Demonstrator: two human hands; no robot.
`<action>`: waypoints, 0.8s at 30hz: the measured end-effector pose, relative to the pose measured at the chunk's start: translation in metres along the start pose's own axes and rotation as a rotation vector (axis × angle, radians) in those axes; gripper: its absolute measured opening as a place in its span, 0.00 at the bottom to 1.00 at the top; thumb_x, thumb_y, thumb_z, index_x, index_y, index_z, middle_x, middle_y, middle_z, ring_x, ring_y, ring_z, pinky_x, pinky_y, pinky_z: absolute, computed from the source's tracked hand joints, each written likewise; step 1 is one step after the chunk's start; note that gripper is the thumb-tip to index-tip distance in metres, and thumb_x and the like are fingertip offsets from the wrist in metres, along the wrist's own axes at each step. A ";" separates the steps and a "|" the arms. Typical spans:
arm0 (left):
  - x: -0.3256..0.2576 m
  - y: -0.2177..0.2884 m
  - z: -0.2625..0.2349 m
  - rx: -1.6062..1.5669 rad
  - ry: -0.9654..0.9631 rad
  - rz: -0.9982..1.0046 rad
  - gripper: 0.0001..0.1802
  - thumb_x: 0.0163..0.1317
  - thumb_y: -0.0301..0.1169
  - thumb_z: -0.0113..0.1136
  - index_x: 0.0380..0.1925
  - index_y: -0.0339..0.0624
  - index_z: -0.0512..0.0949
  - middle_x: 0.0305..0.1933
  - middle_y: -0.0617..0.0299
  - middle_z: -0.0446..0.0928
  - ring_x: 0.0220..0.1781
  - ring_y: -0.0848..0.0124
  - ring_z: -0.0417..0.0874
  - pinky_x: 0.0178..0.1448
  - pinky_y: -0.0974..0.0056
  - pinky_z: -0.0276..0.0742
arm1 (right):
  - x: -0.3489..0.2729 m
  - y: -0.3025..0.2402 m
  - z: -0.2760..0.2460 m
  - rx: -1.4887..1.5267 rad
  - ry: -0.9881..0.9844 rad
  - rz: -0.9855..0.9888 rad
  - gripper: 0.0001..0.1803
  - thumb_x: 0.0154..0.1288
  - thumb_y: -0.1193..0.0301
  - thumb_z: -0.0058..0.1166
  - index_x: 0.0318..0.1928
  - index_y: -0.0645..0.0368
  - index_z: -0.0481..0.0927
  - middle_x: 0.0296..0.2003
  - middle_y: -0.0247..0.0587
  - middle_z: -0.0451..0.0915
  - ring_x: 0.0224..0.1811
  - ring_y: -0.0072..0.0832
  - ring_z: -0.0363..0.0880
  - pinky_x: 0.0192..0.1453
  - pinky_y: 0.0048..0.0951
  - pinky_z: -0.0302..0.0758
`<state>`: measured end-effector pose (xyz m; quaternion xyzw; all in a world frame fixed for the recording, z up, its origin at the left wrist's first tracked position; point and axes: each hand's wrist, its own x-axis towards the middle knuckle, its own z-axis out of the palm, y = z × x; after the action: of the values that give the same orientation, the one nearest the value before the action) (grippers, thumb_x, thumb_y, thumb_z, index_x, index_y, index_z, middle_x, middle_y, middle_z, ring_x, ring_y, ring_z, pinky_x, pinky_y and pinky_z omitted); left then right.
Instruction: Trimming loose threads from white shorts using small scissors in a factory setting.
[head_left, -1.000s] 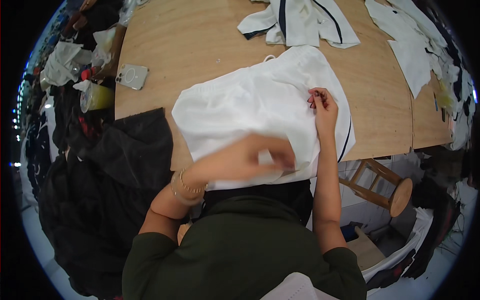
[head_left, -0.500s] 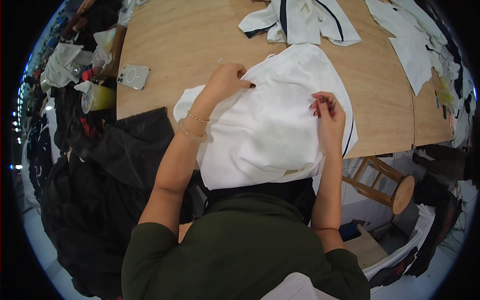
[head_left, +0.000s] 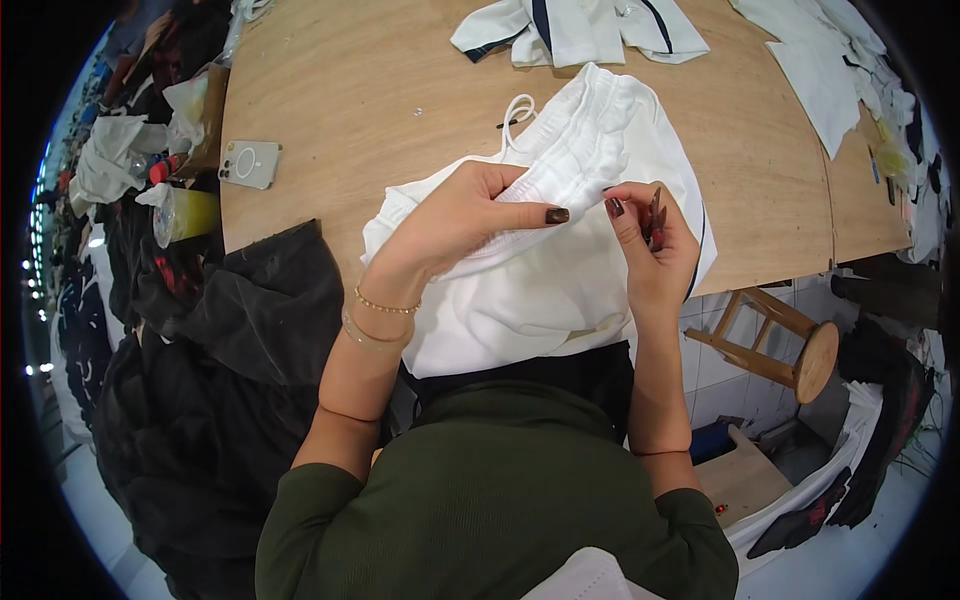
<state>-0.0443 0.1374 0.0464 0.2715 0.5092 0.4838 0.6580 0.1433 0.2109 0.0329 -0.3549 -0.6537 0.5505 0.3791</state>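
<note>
White shorts (head_left: 545, 305) with an elastic waistband and dark side piping lie over the table edge and across my lap. The waistband (head_left: 590, 130) is lifted and folded toward me. My left hand (head_left: 480, 215) grips it, thumb on top and fingers under the cloth. A white drawstring loop (head_left: 517, 112) sticks out at the far side of the band. My right hand (head_left: 655, 245) has thumb and forefinger pinched at the band's edge. Small dark thread snips (head_left: 657, 215) with a reddish part are tucked in its curled fingers, mostly hidden.
On the wooden table (head_left: 340, 100) lie a phone (head_left: 250, 164) and more white garments (head_left: 575, 32); white cut pieces (head_left: 820, 95) are at right. Dark cloth (head_left: 270, 300) heaps at left beside a cup of yellow drink (head_left: 190, 215). A wooden stool (head_left: 815, 362) stands at lower right.
The waistband has been raised and turned toward me, showing the drawstring loop. My left hand has moved right and nearer, onto the band; my right hand has come in to its edge.
</note>
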 end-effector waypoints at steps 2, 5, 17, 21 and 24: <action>-0.001 0.000 0.008 0.008 0.018 0.023 0.15 0.56 0.24 0.63 0.42 0.27 0.78 0.38 0.60 0.81 0.37 0.79 0.78 0.44 0.75 0.73 | 0.002 -0.004 -0.002 -0.040 -0.002 -0.078 0.06 0.60 0.82 0.54 0.37 0.62 0.79 0.27 0.25 0.67 0.25 0.10 0.59 0.28 0.12 0.55; -0.001 0.000 0.015 -0.058 0.076 0.073 0.14 0.55 0.23 0.62 0.42 0.27 0.77 0.39 0.60 0.80 0.38 0.79 0.78 0.44 0.75 0.73 | 0.004 -0.015 0.001 -0.085 0.000 -0.134 0.08 0.57 0.84 0.56 0.37 0.61 0.79 0.27 0.26 0.67 0.25 0.12 0.59 0.27 0.13 0.56; 0.002 -0.004 0.023 0.240 0.258 0.473 0.11 0.50 0.28 0.65 0.34 0.35 0.82 0.55 0.61 0.71 0.49 0.75 0.72 0.49 0.70 0.69 | 0.017 -0.023 0.014 0.112 0.143 0.021 0.03 0.59 0.80 0.57 0.32 0.62 0.76 0.26 0.25 0.70 0.25 0.12 0.60 0.28 0.14 0.59; 0.002 -0.005 0.021 0.455 0.309 0.669 0.10 0.48 0.28 0.66 0.31 0.36 0.82 0.62 0.58 0.66 0.62 0.59 0.64 0.63 0.59 0.60 | 0.018 -0.025 0.002 0.004 0.149 0.011 0.01 0.61 0.78 0.56 0.34 0.61 0.78 0.27 0.23 0.70 0.27 0.09 0.60 0.30 0.11 0.58; 0.005 -0.004 0.025 0.557 0.287 0.755 0.10 0.49 0.26 0.64 0.33 0.35 0.81 0.56 0.57 0.71 0.61 0.56 0.66 0.63 0.58 0.60 | 0.017 -0.033 0.008 -0.116 0.040 -0.212 0.09 0.54 0.83 0.57 0.37 0.63 0.79 0.26 0.29 0.70 0.26 0.15 0.66 0.30 0.15 0.62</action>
<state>-0.0197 0.1435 0.0497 0.5335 0.5708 0.5663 0.2623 0.1271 0.2174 0.0659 -0.3159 -0.7107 0.4615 0.4269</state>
